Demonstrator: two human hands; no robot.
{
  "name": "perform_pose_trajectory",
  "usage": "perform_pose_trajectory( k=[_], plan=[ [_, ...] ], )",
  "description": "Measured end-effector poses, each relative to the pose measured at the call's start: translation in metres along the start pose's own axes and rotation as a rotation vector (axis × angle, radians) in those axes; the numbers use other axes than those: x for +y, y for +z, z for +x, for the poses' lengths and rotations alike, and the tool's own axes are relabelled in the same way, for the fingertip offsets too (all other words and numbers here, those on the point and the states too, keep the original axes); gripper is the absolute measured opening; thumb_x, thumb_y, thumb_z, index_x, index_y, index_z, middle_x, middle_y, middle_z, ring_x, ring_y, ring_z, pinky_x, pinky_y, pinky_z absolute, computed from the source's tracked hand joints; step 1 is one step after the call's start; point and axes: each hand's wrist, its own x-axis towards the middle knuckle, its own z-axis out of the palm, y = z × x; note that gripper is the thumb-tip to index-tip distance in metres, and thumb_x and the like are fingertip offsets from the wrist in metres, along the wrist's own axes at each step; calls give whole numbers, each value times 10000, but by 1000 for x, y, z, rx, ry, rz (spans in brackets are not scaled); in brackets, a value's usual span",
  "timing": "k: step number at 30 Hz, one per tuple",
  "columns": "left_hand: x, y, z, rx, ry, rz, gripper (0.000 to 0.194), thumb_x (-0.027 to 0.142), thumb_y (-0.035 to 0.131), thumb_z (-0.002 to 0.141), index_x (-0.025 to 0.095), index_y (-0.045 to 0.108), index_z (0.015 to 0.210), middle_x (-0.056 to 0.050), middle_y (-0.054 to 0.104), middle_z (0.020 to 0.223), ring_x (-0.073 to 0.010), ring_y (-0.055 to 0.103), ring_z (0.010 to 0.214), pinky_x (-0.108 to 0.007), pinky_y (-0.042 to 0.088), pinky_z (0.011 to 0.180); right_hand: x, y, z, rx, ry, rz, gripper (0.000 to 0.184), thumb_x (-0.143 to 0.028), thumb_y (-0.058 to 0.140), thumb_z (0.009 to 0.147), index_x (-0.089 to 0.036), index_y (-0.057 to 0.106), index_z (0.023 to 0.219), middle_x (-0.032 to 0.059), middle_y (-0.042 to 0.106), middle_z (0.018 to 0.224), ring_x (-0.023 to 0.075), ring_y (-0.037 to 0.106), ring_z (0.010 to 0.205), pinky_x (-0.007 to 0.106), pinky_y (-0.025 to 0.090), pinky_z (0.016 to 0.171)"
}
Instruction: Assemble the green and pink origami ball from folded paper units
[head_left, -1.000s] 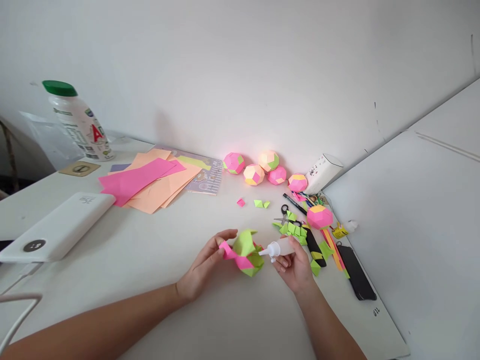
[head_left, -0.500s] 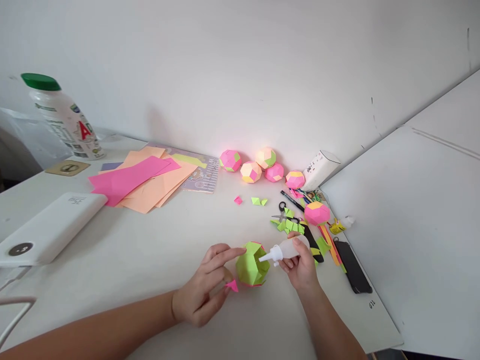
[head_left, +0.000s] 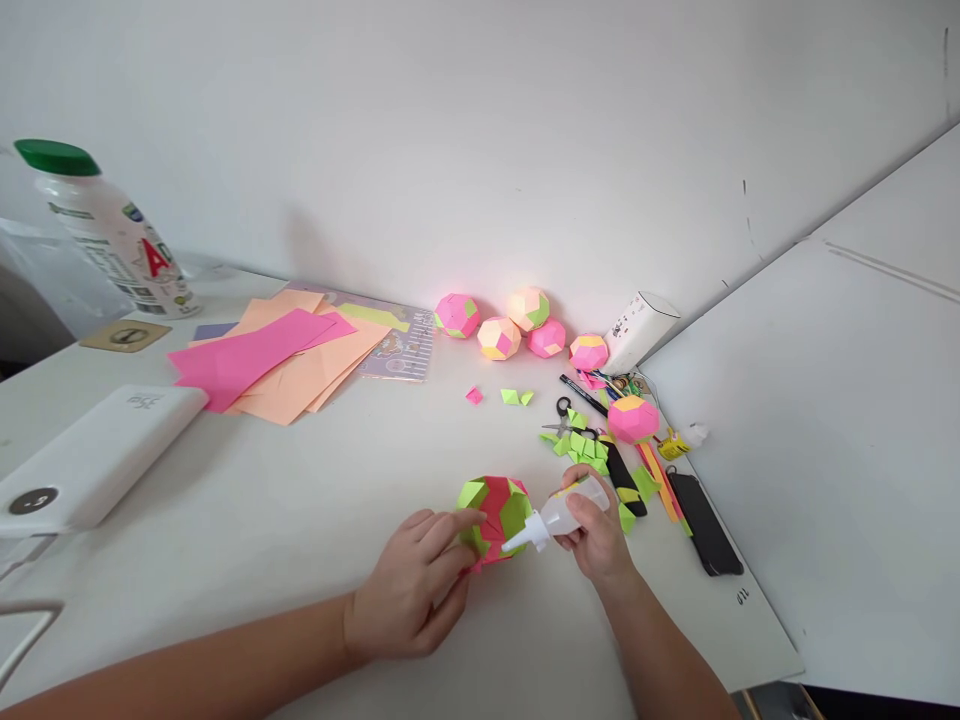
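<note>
Taking the open paper ball as the middle of our clock, twelve towards the wall, we have it low over the white tabletop, its opening showing a pink and green inside; whether it rests there or is lifted, we cannot tell. Our left hand comes in from eight o'clock, index fingertip reaching over the rim to the inner wall, the other fingers bent close together beside the thumb. Whether these pinch the near edge, we cannot tell. Our right hand sits at three o'clock, thumb and fingers wrapped around a translucent squeeze bottle, its white nozzle tilted down into the opening; whether the tip touches paper, we cannot make out.

Near twelve lie a small pink piece and green folded pieces. Farther off, between twelve and one, we see a cluster of finished balls. Scissors and green scraps lie between one and two, a black phone at three, a white power bank at nine, and peach and pink sheets at ten.
</note>
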Motion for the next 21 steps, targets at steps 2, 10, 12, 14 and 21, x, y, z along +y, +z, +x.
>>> perform_pose_trajectory(
  k=[2, 10, 12, 14, 21],
  plan=[
    [-1, 1, 1, -25, -42, -13, 203, 84, 428, 754, 198, 511, 900, -146, 579, 1116, -178, 565, 660, -327, 418, 610, 1, 1, 0, 10, 11, -11, 270, -390, 718, 674, -210, 533, 753, -76, 470, 454, 44, 285, 341, 163, 270, 323],
    [-6, 3, 1, -116, -107, -223, 247, 53, 388, 794, 207, 503, 949, -103, 524, 1055, -137, 556, 633, -262, 433, 572, 2, 2, -2, -10, -33, -102, 254, -393, 717, 690, -214, 550, 759, -91, 420, 426, 58, 341, 346, 174, 292, 346],
    [-7, 3, 2, -160, -109, -276, 226, 60, 399, 794, 209, 501, 929, -101, 522, 1074, -131, 553, 631, -262, 447, 592, 4, 1, -2, -14, -43, -131, 250, -389, 720, 692, -215, 555, 761, -77, 452, 459, 66, 380, 360, 179, 299, 350],
    [-7, 2, 2, -188, -105, -318, 193, 76, 416, 789, 207, 504, 900, -106, 531, 1073, -161, 591, 709, -269, 460, 612, 5, 0, -2, -13, -47, -153, 248, -388, 722, 688, -215, 558, 757, -63, 479, 489, 77, 410, 374, 184, 305, 350],
    [-5, 1, 5, -235, -103, -485, 148, 109, 433, 819, 195, 534, 886, -130, 547, 1116, -208, 619, 871, -341, 530, 763, 6, -2, -2, 11, -46, -174, 240, -381, 722, 678, -214, 565, 752, -62, 476, 472, 80, 408, 365, 190, 301, 346]
  ],
)
